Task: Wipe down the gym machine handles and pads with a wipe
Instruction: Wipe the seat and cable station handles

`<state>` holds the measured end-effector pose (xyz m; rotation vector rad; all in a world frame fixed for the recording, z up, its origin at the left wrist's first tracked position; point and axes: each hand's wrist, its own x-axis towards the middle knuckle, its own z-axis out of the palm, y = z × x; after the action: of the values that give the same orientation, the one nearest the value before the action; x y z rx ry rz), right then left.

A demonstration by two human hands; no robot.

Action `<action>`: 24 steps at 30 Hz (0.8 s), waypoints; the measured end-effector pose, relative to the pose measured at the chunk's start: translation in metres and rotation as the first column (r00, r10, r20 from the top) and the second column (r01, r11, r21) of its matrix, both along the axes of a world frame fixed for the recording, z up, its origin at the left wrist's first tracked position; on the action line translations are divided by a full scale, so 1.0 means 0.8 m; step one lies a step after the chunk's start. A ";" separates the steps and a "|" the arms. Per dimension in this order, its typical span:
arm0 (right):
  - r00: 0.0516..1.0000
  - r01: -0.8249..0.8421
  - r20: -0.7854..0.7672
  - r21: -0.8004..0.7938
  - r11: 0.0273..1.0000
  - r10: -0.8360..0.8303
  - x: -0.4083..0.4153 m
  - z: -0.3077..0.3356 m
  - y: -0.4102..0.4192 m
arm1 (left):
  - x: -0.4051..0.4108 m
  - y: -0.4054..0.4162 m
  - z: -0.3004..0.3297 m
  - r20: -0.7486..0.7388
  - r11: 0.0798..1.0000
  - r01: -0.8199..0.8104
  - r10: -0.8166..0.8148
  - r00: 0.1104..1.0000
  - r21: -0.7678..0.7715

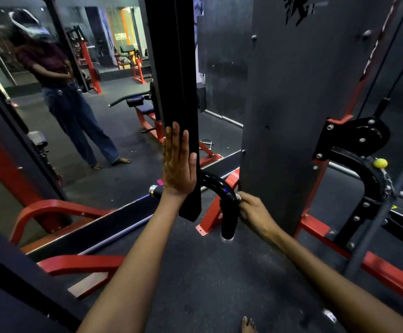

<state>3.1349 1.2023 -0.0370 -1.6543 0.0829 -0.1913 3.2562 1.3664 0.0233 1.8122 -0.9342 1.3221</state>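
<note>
A curved black handle (pixel 222 193) with chrome end caps juts from the gym machine in the middle of the view. My right hand (pixel 253 210) is curled against the handle's right side, near its bend; a small white bit shows at the fingertips, and I cannot tell whether it is a wipe. My left hand (pixel 178 164) lies flat, fingers together and pointing up, against a hanging black upright bar (pixel 178 80) just left of the handle.
A grey machine column (pixel 289 104) stands right behind the handle. A black pulley bracket (pixel 356 140) with a yellow knob (pixel 380 163) is at the right. Red frame bars (pixel 80 263) cross the dark floor. A wall mirror (pixel 75 92) at left reflects a standing person.
</note>
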 end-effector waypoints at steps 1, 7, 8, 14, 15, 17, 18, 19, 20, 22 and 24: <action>1.000 -0.001 0.015 -0.010 1.000 0.001 0.005 0.011 -0.001 | 0.000 0.000 -0.001 0.000 1.000 -0.002 0.002 1.000 -0.004; 0.991 0.063 0.121 -0.066 0.996 -0.055 -0.002 0.004 0.004 | 0.001 0.000 -0.002 -0.004 1.000 0.003 -0.003 1.000 -0.003; 0.994 0.077 0.088 -0.111 0.991 -0.067 -0.009 -0.013 0.002 | 0.001 0.000 -0.002 -0.004 1.000 0.005 -0.005 1.000 -0.002; 0.975 0.224 0.076 -0.344 0.912 -0.210 -0.013 -0.017 -0.016 | 0.003 -0.001 -0.004 0.000 1.000 0.007 -0.007 1.000 0.000; 0.945 0.318 0.178 -0.307 0.897 -0.274 -0.012 0.005 -0.010 | 0.003 -0.001 -0.003 0.000 1.000 0.007 -0.007 1.000 0.000; 0.876 0.413 0.377 -0.269 0.870 -0.300 -0.011 0.039 0.009 | 0.004 -0.001 -0.003 0.001 1.000 0.003 -0.003 1.000 0.004; 0.856 0.407 0.456 -0.304 0.861 -0.243 -0.012 0.046 0.019 | 0.005 -0.001 -0.003 0.004 1.000 0.006 -0.006 1.000 0.008; 0.845 0.385 0.511 -0.372 0.845 -0.160 -0.015 0.042 0.026 | 0.005 0.000 -0.003 0.007 1.000 0.009 -0.010 1.000 0.013; 0.839 0.358 0.540 -0.448 0.820 -0.071 -0.020 0.029 0.031 | 0.006 0.001 -0.003 0.009 1.000 0.012 -0.012 1.000 0.016; 0.831 0.348 0.556 -0.569 0.745 0.036 -0.034 -0.012 0.027 | 0.006 0.001 -0.004 0.010 1.000 0.013 -0.014 1.000 0.022; 0.831 0.360 0.554 -0.608 0.708 0.052 -0.050 -0.050 0.013 | 0.005 0.001 -0.004 0.012 1.000 0.013 -0.013 1.000 0.026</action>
<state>3.0946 1.2131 -0.0768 -2.2870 -0.3183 -0.9213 3.2605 1.3676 0.0199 1.8170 -0.9720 1.3196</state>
